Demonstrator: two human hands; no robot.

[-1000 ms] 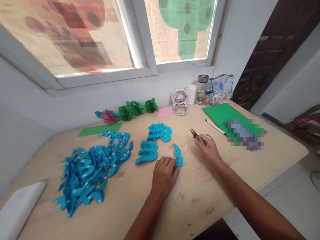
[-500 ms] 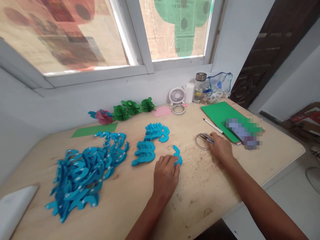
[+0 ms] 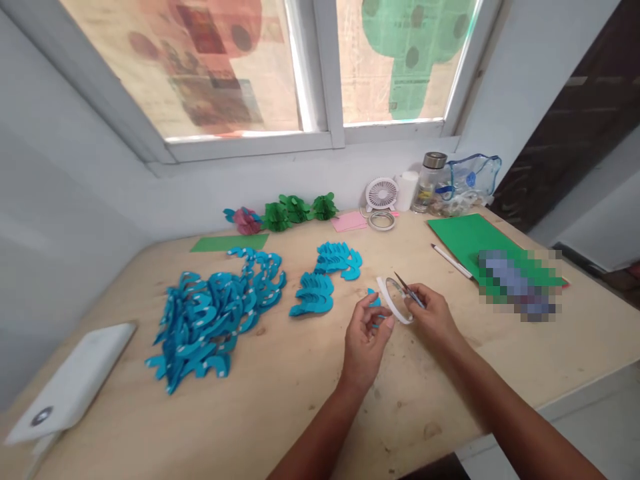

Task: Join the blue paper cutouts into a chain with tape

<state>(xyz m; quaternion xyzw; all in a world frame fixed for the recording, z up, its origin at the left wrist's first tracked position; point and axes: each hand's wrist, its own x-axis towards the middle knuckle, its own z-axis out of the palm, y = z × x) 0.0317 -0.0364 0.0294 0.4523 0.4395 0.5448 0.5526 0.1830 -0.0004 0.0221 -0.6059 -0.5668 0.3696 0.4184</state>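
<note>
My right hand (image 3: 431,312) holds a pair of small scissors (image 3: 406,285), blades pointing up and away, together with a white roll of tape (image 3: 390,300) tilted on edge above the table. My left hand (image 3: 367,333) is beside the roll, fingers bent and apart, thumb close to its lower rim; whether it touches I cannot tell. A small blue scalloped paper piece (image 3: 373,298) lies behind my left hand, partly hidden. Farther left are two stacks of blue scalloped paper, the nearer stack (image 3: 313,295) and the farther stack (image 3: 339,259).
A large heap of blue paper pieces with white squares (image 3: 210,320) covers the left. Green paper flowers (image 3: 295,210), a small fan (image 3: 382,193), another tape roll (image 3: 381,221) and a bottle (image 3: 429,183) stand along the wall. Green sheets (image 3: 463,243) and a pen (image 3: 450,260) lie right.
My right hand has lifted the tape roll off the table along with the scissors and brought it left. My left hand has come off the blue paper piece and turned toward the roll.
</note>
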